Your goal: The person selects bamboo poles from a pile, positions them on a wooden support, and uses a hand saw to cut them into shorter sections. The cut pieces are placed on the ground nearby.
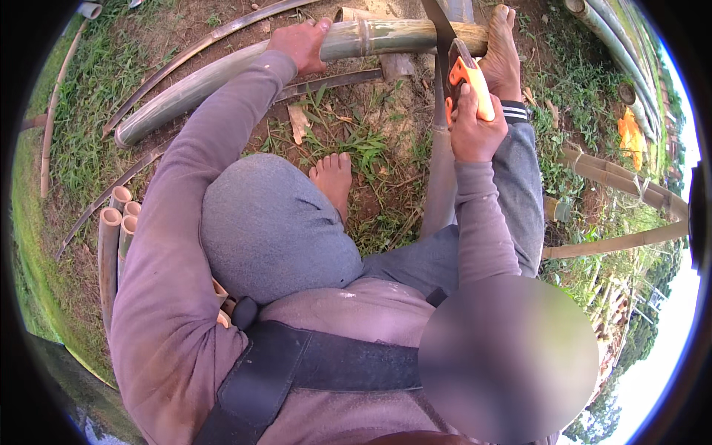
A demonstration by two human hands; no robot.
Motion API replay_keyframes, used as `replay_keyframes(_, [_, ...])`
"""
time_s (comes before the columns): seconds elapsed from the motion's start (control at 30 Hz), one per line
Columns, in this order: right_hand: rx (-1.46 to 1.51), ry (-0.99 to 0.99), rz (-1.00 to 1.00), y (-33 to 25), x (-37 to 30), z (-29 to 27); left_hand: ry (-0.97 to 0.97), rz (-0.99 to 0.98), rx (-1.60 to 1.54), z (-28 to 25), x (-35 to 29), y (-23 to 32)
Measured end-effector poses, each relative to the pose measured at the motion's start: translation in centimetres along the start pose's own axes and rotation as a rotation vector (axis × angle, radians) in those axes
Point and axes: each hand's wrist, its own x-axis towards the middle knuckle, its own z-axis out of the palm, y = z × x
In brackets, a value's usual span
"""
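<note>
A thick green-grey bamboo pole lies across the ground ahead of me, its right part at my bare foot. My left hand is wrapped over the pole left of a node, pressing on its top. In my right hand is a hand saw with an orange and black handle. The saw's dark blade crosses the pole near its right end, close to my foot. Whether the teeth have cut into the bamboo, I cannot tell.
Several cut bamboo tubes stand upright at my left. Split strips lie behind the pole. Long poles and an orange piece are at the far right. Another pole runs beneath, toward me.
</note>
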Motion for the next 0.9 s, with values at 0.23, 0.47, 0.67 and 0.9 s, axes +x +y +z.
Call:
replay_keyframes(0.23, [0.09,0.031,-0.059,4.4,-0.6,-1.1,-0.096,0.073,-0.116,-1.1,0.0,-0.9])
replay_keyframes(0.47, [0.065,0.039,-0.02,-0.1,0.9,0.9,-0.189,0.096,-0.283,-0.8,2.6,-3.2])
replay_keyframes(0.67, [-0.021,-0.035,0.052,-2.1,1.2,0.1,0.069,0.013,-0.007,1.1,-0.7,0.5])
replay_keyframes(0.9, [0.023,0.01,0.158,-4.8,-11.3,-8.5,0.094,0.02,0.002,1.1,-1.0,-0.6])
